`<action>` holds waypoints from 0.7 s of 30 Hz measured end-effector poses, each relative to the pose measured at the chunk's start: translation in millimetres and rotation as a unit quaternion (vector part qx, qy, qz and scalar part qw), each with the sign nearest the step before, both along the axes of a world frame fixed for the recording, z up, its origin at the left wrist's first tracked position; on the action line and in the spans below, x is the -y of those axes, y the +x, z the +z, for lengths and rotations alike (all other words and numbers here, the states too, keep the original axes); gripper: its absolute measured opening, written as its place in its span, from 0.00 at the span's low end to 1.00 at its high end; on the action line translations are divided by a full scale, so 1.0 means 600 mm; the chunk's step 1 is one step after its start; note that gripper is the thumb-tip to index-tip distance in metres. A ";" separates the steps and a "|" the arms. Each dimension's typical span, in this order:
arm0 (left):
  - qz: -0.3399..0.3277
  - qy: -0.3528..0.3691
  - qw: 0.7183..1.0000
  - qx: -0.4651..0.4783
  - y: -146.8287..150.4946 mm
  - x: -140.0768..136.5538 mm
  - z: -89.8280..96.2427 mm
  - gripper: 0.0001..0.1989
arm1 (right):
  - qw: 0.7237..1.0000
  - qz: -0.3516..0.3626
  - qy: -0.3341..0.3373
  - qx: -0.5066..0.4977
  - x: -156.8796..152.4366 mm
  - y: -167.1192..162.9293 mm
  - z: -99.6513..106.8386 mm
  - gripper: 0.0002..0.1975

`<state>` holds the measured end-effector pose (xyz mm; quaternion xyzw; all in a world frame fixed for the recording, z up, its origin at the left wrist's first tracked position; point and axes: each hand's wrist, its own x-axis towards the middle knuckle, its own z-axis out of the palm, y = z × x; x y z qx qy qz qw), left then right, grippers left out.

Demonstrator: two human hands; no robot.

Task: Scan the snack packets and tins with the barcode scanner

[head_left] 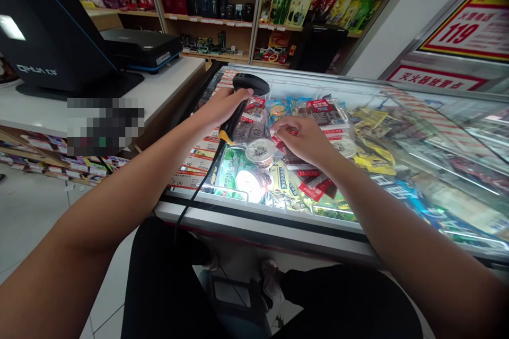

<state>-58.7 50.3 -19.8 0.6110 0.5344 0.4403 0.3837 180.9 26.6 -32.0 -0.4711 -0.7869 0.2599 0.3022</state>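
My left hand (228, 103) is closed around a black handheld barcode scanner (238, 119), just below its broad rounded head. Yellow-orange trim shows at the scanner's lower end, and a black cord runs from there over the freezer's front edge. My right hand (298, 135) is to the right of the scanner, over the glass top, with its fingers curled together. A small white scrap (272, 131) shows at those fingertips; its kind is unclear. Beneath both hands lies a chest freezer (270, 226) with packaged food and round lidded tubs (260, 151) inside.
Price labels (186, 169) line the freezer's left end. On the counter (175, 77) at left stand a black checkout terminal (59, 37) and a flat black device (141, 45). Stocked shelves (214, 21) are behind. A dark stool-like object (234, 296) is below, between my legs.
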 end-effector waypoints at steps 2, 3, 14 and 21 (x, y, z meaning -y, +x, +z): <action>0.019 0.007 1.000 -0.012 -0.020 -0.016 -0.008 0.23 | 1.000 -0.007 -0.008 0.003 -0.001 0.000 0.000 0.08; 0.016 0.009 1.000 -0.018 -0.028 -0.024 -0.013 0.23 | 1.000 -0.007 -0.008 0.007 -0.001 0.000 0.000 0.09; -0.046 -0.052 0.997 -0.035 -0.052 -0.063 -0.048 0.25 | 0.992 -0.063 -0.072 -0.087 -0.067 -0.014 0.001 0.07; -0.108 -0.138 0.985 0.005 -0.094 -0.048 -0.016 0.27 | 0.954 -0.131 -0.196 -0.185 -0.191 -0.086 0.015 0.09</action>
